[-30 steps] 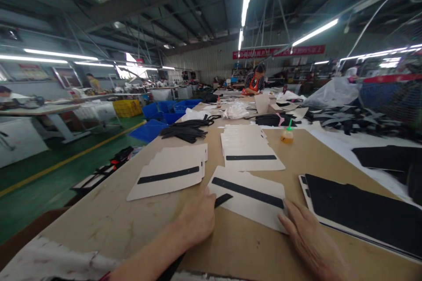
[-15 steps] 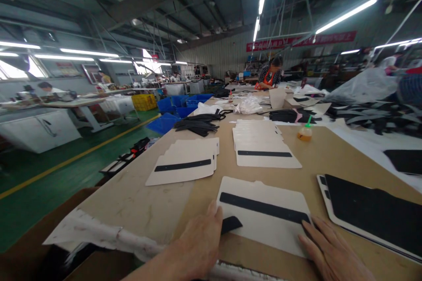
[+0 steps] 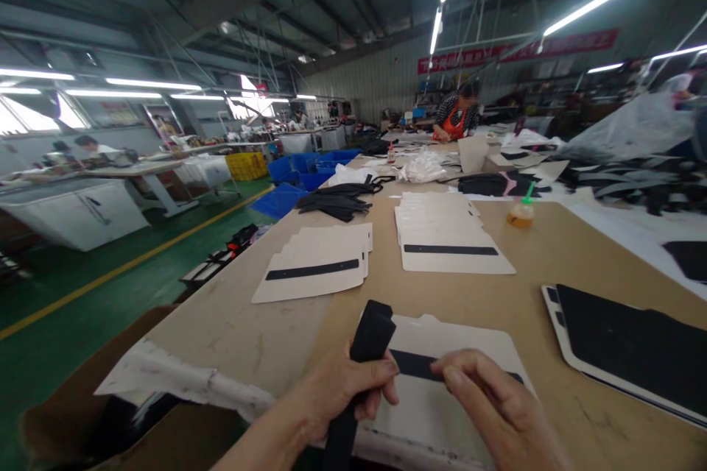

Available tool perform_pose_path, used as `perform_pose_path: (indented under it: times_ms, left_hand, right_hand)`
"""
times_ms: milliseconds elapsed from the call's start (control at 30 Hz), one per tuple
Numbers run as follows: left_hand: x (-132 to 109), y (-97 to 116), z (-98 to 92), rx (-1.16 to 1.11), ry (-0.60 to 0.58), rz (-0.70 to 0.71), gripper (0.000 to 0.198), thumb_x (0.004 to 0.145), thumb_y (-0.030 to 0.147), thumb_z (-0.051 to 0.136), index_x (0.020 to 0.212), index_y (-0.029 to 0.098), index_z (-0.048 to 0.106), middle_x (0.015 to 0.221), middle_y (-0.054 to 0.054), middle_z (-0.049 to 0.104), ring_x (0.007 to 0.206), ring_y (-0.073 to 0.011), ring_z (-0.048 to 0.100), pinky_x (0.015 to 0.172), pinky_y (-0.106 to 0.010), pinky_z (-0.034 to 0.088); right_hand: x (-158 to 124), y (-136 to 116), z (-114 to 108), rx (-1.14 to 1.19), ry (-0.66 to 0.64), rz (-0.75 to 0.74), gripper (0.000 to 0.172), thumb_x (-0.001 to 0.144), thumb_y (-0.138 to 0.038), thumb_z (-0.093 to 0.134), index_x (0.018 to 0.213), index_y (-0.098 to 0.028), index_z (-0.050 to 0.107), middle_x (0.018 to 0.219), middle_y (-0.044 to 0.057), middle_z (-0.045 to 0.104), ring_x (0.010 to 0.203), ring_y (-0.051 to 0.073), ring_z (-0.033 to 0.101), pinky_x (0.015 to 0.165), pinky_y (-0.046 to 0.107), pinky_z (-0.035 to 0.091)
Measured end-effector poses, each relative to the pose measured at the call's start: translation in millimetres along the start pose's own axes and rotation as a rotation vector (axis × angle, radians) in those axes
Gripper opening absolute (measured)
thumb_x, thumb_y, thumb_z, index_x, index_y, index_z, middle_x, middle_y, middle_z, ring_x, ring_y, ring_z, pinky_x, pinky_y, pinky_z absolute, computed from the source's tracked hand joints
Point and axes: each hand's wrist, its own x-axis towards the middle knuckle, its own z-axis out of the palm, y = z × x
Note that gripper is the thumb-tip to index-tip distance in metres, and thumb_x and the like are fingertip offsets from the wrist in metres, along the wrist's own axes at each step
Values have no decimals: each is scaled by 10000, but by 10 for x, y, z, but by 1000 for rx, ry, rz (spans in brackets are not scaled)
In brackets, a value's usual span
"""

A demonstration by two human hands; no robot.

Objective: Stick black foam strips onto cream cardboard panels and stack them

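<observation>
My left hand [image 3: 345,390] is wrapped round black fabric strips [image 3: 374,327], which stand up out of the fist and hang below it over the table's near edge. My right hand [image 3: 494,401] is closed in a pinch, thumb against fingers, over a cream board [image 3: 480,336]. Whatever is in that pinch, if anything, I cannot make out. The board lies flat in front of me, partly covered by both hands. Across it runs a black strip [image 3: 413,364], its middle hidden behind my right fingers.
Two fanned stacks of cream boards, left [image 3: 314,287] and middle [image 3: 453,263], lie beyond. Black panels [image 3: 630,346] are at right. A glue bottle [image 3: 520,217] with a green nozzle stands behind. Black strips [image 3: 336,200] lie farther back; a person in orange [image 3: 456,121] works there.
My left hand has lifted the black strips off the board's left edge and now holds them upright. My right hand has moved left from the board's right edge and closed into a pinch.
</observation>
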Motion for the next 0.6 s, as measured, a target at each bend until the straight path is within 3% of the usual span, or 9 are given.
perform_pose_path:
  times_ms: [133,267,367,500,600]
  left_hand:
    - [144,-49,144,-103,-39,-9,401,676,476,767,812,123,635,616,-10,616,423,-52,447,414,-172,320]
    - [203,-57,247,-38,-5,57,285,733,356,706,900,129,668,606,27,585,413,-47,440,411,-165,338]
    - [272,-113,314,-57,76,41,222,747,351,668,811,139,650,539,43,538,418,-58,437,406,-165,323]
    - [341,-164,412,-54,153,13,253,732,374,662,643,157,567,461,46,485,411,-70,433,407,-173,318]
    - [294,-99,449,-44,130,27,257,726,379,660,637,156,570,445,46,484,392,-63,414,399,-169,308]
  right_hand:
    - [143,-112,339,195,9,26,511,939,-515,460,1354,-230,548,1320,93,630,1178,233,611,1015,373,490]
    - [143,-14,407,92,6,-37,542,961,-451,435,1456,-229,436,1408,102,558,1282,253,537,1082,436,431]
    - [103,97,434,-49,70,-94,605,943,-433,481,1486,-182,386,1427,137,530,1288,282,532,1050,454,467]
    - [72,109,518,-110,244,-221,538,927,-420,508,1395,-154,492,1380,156,571,1232,293,575,1018,444,494]
    - [86,8,461,77,286,-170,282,933,-420,512,1037,-211,669,1067,98,707,946,232,668,861,339,545]
